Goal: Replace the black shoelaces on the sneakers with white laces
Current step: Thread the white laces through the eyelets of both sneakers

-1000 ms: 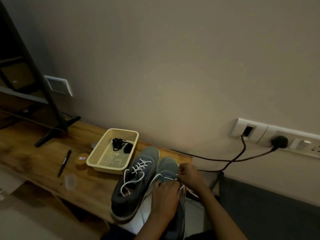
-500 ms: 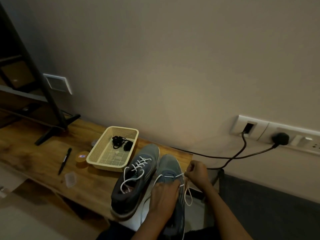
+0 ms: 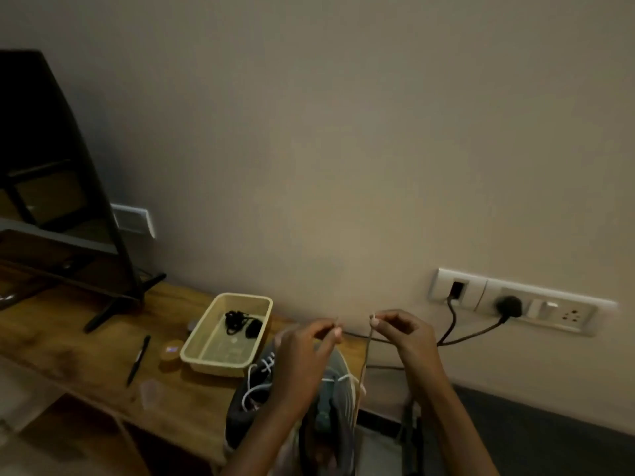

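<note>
Two grey sneakers stand side by side at the near end of the wooden table. The left sneaker carries a white lace and is partly behind my left forearm. The right sneaker has a white lace running up from its eyelets. My right hand pinches one end of that lace, raised above the shoe. My left hand is raised beside it and pinches the other lace end between thumb and fingers. The black laces lie bundled in a cream basket.
On the table lie a black pen, a small round tin and a clear lid. A TV on a black stand fills the left. Wall sockets with dark cables sit at the right.
Both hands rose off the right sneaker and pulled the white lace ends up and apart. The camera tilted upward, so the shoes sit lower in view.
</note>
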Motion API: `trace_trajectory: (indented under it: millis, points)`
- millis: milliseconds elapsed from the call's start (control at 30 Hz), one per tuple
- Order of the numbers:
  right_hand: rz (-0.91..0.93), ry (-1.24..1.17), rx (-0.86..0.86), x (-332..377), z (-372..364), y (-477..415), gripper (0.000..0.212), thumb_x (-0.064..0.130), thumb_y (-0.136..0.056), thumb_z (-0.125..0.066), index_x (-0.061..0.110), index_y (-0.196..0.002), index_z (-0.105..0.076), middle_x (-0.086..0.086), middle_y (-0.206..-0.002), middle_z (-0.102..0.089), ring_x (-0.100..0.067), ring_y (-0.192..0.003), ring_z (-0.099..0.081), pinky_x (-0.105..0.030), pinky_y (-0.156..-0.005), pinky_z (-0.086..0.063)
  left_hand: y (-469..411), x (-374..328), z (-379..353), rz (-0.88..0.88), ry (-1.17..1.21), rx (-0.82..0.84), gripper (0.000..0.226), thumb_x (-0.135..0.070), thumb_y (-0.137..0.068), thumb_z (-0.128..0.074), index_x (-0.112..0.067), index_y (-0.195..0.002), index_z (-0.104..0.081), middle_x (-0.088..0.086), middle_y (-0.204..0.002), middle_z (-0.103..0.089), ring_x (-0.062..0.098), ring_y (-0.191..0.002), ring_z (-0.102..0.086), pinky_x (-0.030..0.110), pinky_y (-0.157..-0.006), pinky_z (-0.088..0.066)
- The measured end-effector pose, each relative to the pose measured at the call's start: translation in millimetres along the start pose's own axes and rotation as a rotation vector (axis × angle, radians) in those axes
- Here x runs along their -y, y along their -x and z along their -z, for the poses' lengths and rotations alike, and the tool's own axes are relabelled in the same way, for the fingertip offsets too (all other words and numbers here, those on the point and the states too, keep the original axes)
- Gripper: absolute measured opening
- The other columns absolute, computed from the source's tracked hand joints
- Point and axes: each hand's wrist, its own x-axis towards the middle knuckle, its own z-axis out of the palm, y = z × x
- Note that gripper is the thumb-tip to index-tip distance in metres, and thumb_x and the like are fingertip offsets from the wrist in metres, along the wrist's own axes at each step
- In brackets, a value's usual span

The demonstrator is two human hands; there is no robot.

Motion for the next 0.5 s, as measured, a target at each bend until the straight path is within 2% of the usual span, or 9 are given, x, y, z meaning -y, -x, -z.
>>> trace_trajectory:
  millis: [100, 233, 367, 500]
  points:
    - [0.098, -0.088, 0.025, 56, -3, 7, 0.003, 0.002, -0.078, -0.068, 0.006, -0.077, -0.068, -0.001, -0.077, -0.069, -0.005, -0.074, -0.063, -0.013, -0.067, -0.050, -18, -50, 34, -0.116, 0.056, -0.050, 0.012, -0.047, -0.077, -0.058, -0.049, -0.089, -0.059, -0.023, -0.071, -0.066, 0.004, -0.081, -0.065, 0.049, -0.085, -0.049]
    - [0.197, -0.125, 0.048, 104, -5, 16, 0.005, 0.001, -0.078, -0.067, 0.005, -0.076, -0.066, 0.000, -0.075, -0.067, -0.005, -0.072, -0.062, -0.015, -0.066, -0.050, -28, -85, 59, -0.219, 0.078, -0.099, 0.006, -0.038, -0.082, -0.061, -0.040, -0.080, -0.056, -0.025, -0.078, -0.068, -0.006, -0.074, -0.064, 0.053, -0.087, -0.048]
    - [0.208, -0.106, 0.035, 122, -9, 22, 0.005, 0.000, -0.077, -0.069, 0.004, -0.074, -0.067, 0.000, -0.071, -0.068, -0.006, -0.070, -0.063, -0.014, -0.063, -0.050, -30, -101, 70, -0.224, -0.006, -0.137, 0.019, -0.032, -0.084, -0.067, -0.043, -0.075, -0.055, -0.025, -0.076, -0.066, -0.009, -0.077, -0.061, 0.052, -0.095, -0.042]
    - [0.166, -0.104, 0.000, 127, -13, 21, 0.005, -0.001, -0.074, -0.072, -0.003, -0.078, -0.069, -0.009, -0.076, -0.069, -0.011, -0.072, -0.064, -0.012, -0.060, -0.049, -31, -107, 77, -0.251, -0.058, -0.192, 0.022, -0.038, -0.081, -0.066, -0.052, -0.071, -0.052, -0.028, -0.079, -0.063, -0.001, -0.083, -0.062, 0.049, -0.085, -0.048]
